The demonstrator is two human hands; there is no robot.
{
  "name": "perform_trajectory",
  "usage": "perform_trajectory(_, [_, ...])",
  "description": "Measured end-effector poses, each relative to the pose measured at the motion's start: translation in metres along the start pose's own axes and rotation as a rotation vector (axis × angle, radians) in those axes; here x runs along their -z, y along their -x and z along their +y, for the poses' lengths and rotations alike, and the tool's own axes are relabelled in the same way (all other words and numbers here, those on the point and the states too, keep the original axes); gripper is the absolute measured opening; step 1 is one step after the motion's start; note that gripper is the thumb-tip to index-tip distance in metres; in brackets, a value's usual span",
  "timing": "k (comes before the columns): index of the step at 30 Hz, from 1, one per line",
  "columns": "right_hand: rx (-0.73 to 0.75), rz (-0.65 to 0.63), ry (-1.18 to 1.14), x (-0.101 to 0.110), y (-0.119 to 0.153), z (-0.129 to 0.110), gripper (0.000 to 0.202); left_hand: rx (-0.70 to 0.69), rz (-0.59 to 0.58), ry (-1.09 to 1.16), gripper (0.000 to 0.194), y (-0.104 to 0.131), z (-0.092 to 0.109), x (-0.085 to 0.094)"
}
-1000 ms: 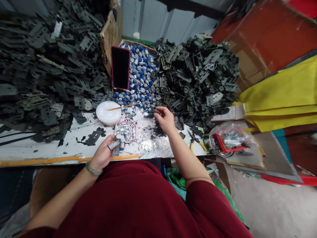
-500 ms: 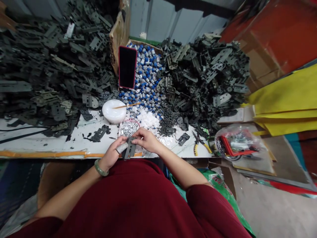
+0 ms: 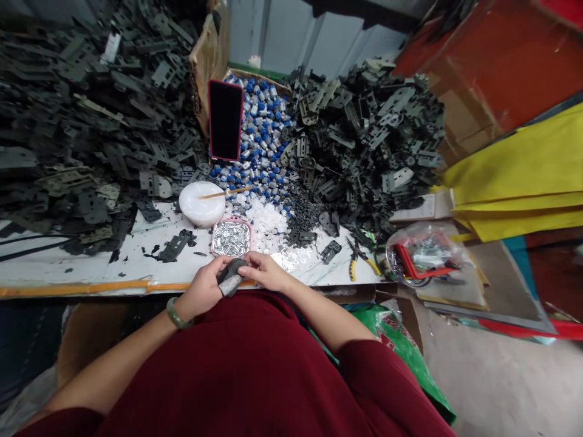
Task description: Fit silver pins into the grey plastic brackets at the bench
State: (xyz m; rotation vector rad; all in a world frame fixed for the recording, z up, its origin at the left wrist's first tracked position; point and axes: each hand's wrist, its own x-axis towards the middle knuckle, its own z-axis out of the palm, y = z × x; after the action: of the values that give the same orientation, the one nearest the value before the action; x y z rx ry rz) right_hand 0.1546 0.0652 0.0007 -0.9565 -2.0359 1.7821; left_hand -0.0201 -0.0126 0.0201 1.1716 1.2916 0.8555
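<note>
My left hand (image 3: pixel 206 287) is closed round a dark grey plastic housing (image 3: pixel 232 269) at the table's front edge. A grey wrap covers one of its fingers, and a green bangle (image 3: pixel 175 314) circles the wrist. From the other side, my right hand (image 3: pixel 265 272) grips the same housing with thumb and fingers. Much of the part is hidden by the fingers. Just beyond the hands sits a pink-rimmed tray (image 3: pixel 213 241) full of small shiny metal pins. Behind it lie a heap of white bits (image 3: pixel 268 220) and a white bowl (image 3: pixel 200 209) with a thin wooden stick across it.
Dark plastic housings pile high at left (image 3: pixel 91 109) and right (image 3: pixel 364 127). Blue-and-silver motor-like parts (image 3: pixel 262 133) fill the gap, with a phone (image 3: pixel 225 121) upright before them. Yellow-handled pliers (image 3: pixel 362 261) and a plastic bag (image 3: pixel 426 255) lie to the right.
The housing has been turned in my hands; its long slotted face no longer shows. My left fingers have shifted round it. The whole view has drifted slightly, moving the scene left.
</note>
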Motion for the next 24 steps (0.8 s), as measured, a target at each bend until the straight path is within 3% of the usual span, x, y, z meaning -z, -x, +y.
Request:
perform_trajectory(2, [-0.029,-0.06,0.23,0.019,0.004,0.001,0.036,0.076,-0.038,0.068,0.03,-0.002,-0.002,-0.002])
perform_trajectory(7, [-0.172,0.153,1.141,0.071,0.012,0.004,0.019,0.175,0.001,0.192,0.034,-0.008,-0.003,-0.008])
perform_trajectory(10, [-0.183,0.08,1.355,0.08,0.012,0.009,0.022,0.171,0.022,0.22,0.034,-0.01,-0.001,-0.009])
perform_trajectory(12, [-0.184,0.077,1.346,0.078,0.009,0.014,0.022,0.175,0.041,0.241,0.034,-0.011,0.0,-0.01])
perform_trajectory(14, [-0.177,0.151,1.23,0.073,0.005,0.017,0.02,0.199,0.055,0.279,0.035,-0.012,0.0,-0.011])
perform_trajectory(18, [-0.069,0.352,0.691,0.049,-0.002,0.012,0.015,0.208,0.069,0.312,0.036,-0.014,0.0,-0.013])
perform_trajectory(21, [0.048,0.327,0.302,0.024,-0.003,0.001,0.014,0.172,0.086,0.268,0.035,-0.016,-0.001,-0.014])
perform_trajectory(24, [0.178,0.313,0.278,0.001,-0.002,-0.01,0.013,0.149,0.093,0.229,0.033,-0.016,-0.005,-0.012])
